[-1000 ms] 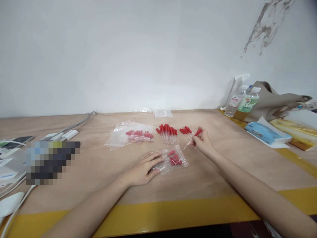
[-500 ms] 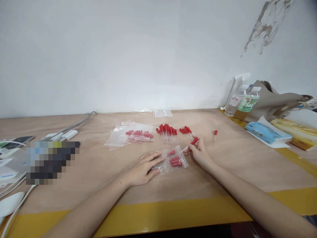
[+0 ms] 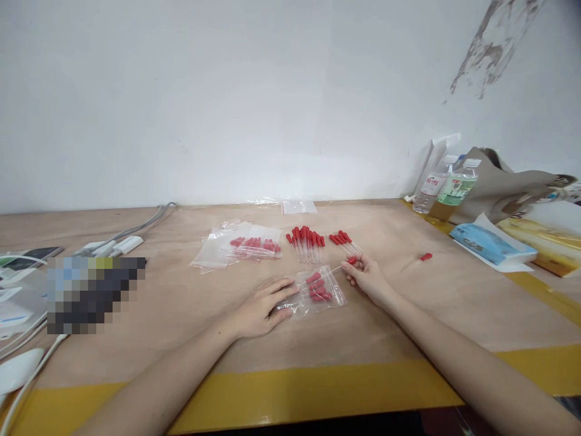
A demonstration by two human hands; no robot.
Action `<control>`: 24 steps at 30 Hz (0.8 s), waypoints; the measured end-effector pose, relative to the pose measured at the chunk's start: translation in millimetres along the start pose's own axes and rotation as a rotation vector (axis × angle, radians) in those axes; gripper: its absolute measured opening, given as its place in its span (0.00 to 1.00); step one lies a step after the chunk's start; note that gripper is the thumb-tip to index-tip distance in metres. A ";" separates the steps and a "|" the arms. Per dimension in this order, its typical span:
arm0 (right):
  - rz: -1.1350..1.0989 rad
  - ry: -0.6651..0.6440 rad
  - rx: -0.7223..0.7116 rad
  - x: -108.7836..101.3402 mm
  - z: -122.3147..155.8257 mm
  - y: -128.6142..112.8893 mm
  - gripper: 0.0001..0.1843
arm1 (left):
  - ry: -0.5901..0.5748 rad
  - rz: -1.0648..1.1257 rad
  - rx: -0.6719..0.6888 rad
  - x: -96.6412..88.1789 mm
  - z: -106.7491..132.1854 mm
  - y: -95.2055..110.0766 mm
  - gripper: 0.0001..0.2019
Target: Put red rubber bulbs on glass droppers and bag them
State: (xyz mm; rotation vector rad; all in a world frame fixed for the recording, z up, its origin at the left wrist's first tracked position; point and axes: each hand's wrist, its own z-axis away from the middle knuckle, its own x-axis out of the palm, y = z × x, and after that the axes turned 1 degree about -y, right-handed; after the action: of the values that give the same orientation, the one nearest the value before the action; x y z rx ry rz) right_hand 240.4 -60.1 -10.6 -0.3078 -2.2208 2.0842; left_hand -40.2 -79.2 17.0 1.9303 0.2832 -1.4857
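My left hand (image 3: 264, 306) lies on the left end of a clear zip bag (image 3: 334, 304), its fingers stretched out and apart over the plastic. Inside that bag several droppers show their red rubber bulbs (image 3: 321, 297). My right hand (image 3: 365, 275) pinches a glass dropper (image 3: 352, 260) by its red bulb. The dropper's thin tube points left, at the bag's mouth; whether its tip is inside I cannot tell. Beyond the bag lies a pile of loose droppers (image 3: 307, 236), with a smaller group (image 3: 342, 237) on its right. One single dropper (image 3: 425, 257) lies apart, right of my right hand.
Filled and flat zip bags (image 3: 254, 242) overlap at left centre. Another flat bag (image 3: 299, 208) lies near the wall. Bottles (image 3: 456, 188), a blue tissue pack (image 3: 492, 242) and a grey bag (image 3: 503, 181) stand at right. Cables (image 3: 136, 227) and a phone (image 3: 39, 257) lie left.
Another red bulb shows in the bag. My right hand's dropper has shifted slightly left and lies flatter. The single dropper has moved right and turned. My left hand stays almost in place.
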 end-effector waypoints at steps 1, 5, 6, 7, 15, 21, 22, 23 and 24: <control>-0.011 -0.021 0.005 0.0 0.0 0.1 0.22 | -0.005 -0.002 -0.003 0.0 0.0 -0.1 0.22; 0.075 -0.095 -0.045 1.8 3.1 2.0 0.21 | -0.005 -0.005 -0.009 0.1 0.1 0.1 0.23; 0.118 -0.112 -0.080 2.3 3.8 3.1 0.21 | 0.001 -0.006 -0.008 0.0 0.1 0.4 0.23; 0.161 -0.125 -0.115 2.8 4.1 4.3 0.21 | 0.006 -0.007 -0.007 -0.2 0.1 0.7 0.23; 0.274 -0.065 -0.147 5.7 -1.7 9.0 0.20 | -0.003 -0.015 0.003 -2.2 -0.2 0.9 0.24; 0.240 -0.126 -0.166 6.1 -4.9 5.1 0.17 | -0.014 -0.009 -0.005 -3.1 -0.6 2.2 0.24; 0.237 -0.129 -0.159 5.7 -5.7 4.4 0.17 | -0.015 -0.007 -0.008 -3.6 -0.7 2.7 0.24; 0.234 -0.127 -0.145 5.4 -6.3 3.5 0.17 | -0.017 -0.007 -0.010 -4.0 -0.8 3.1 0.24; 0.231 -0.125 -0.129 5.2 -6.5 2.7 0.17 | -0.019 -0.008 -0.011 -4.3 -0.9 3.4 0.24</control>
State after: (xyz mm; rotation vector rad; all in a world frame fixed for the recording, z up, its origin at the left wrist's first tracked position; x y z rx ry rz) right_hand 236.8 -52.6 -13.2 -0.4774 -2.5076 2.1255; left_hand -39.0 -80.2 22.3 1.9074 0.2906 -1.5040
